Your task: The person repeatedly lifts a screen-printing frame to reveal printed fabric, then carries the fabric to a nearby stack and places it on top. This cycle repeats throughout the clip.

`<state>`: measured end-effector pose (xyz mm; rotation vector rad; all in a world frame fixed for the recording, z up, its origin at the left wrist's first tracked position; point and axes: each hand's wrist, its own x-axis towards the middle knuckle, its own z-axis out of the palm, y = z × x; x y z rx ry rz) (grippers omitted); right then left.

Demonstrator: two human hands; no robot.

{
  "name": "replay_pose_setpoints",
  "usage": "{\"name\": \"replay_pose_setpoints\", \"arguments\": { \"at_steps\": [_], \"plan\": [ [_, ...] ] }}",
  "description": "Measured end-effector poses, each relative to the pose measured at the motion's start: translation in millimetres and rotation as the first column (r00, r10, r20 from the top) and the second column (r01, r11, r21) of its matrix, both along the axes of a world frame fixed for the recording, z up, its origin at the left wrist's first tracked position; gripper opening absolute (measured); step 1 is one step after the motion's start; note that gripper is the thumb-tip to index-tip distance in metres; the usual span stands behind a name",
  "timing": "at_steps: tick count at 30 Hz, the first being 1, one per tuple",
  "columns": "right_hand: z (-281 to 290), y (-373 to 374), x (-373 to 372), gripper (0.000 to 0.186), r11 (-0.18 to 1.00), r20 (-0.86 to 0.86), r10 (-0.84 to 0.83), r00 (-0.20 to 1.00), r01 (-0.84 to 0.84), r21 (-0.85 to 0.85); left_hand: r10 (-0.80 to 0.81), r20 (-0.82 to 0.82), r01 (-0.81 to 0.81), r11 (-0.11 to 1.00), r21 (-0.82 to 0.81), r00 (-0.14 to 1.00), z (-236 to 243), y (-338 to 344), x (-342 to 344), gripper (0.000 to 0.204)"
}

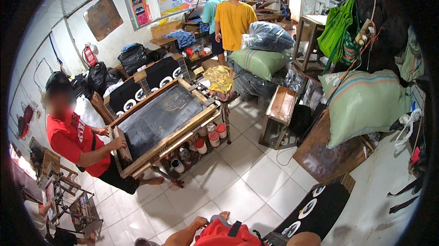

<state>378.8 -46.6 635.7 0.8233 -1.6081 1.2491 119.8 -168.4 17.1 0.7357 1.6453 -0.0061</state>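
The black panel with white round prints [322,211] lies at the lower right, just beside the person's right arm [302,239]. The right hand is out of view, so I cannot tell its state; the left hand [200,221] hangs near the body, fingers seemingly curled, and whether it holds anything is unclear. The step looks like standing or walking alongside the panel, not working on it; handling it would call for the right hand to reach its edge and keep off the prints. Ahead, a co-worker's hands [120,142] grip a wooden frame with a dark screen [160,111], set over a bench [183,141]. Below are red-and-white tubs [214,141], their contents too small to tell, and a white bucket [178,169], dark inside. To the right a bulging green sack [366,104] hides its contents; farther back, clear plastic [267,35] wraps something dark atop a striped sack [259,64], and black bags [97,77] sit by the left wall.
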Motion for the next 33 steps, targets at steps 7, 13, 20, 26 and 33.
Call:
{"name": "replay_pose_setpoints", "arguments": {
  "at_steps": [7,13,20,26,33],
  "plan": [
    [18.3,1.9,63.2,0.05,1.0,0.084,-0.023,0.996,0.023,-0.008,-0.411,-0.242,0.435,0.899,0.052,0.879,-17.5,-46.3,21.4,0.021],
    [-22.0,29.0,111.9,0.04,0.954,0.222,0.288,0.932,-0.3,0.023,0.036,-0.113,0.0,0.953,0.303,0.993,7.7,-29.3,39.5,0.022],
    [-286.4,40.9,159.5,0.008,0.273,0.874,-0.029,0.485,0.845,-0.46,0.346,-0.028,-0.343,0.935,0.092,0.938,49.6,2.5,55.0,0.034],
    [-545.0,-50.6,251.7,0.014,0.328,0.958,-0.122,-0.26,0.901,0.286,-0.421,-0.252,0.471,0.861,0.192,0.871,-0.2,6.4,32.9,0.025],
    [-619.8,-96.5,253.1,0.012,0.069,0.869,0.458,-0.189,0.982,0.178,-0.118,-0.05,0.121,0.992,0.042,0.992,-42.0,72.2,-3.8,0.028]
  ]
}}
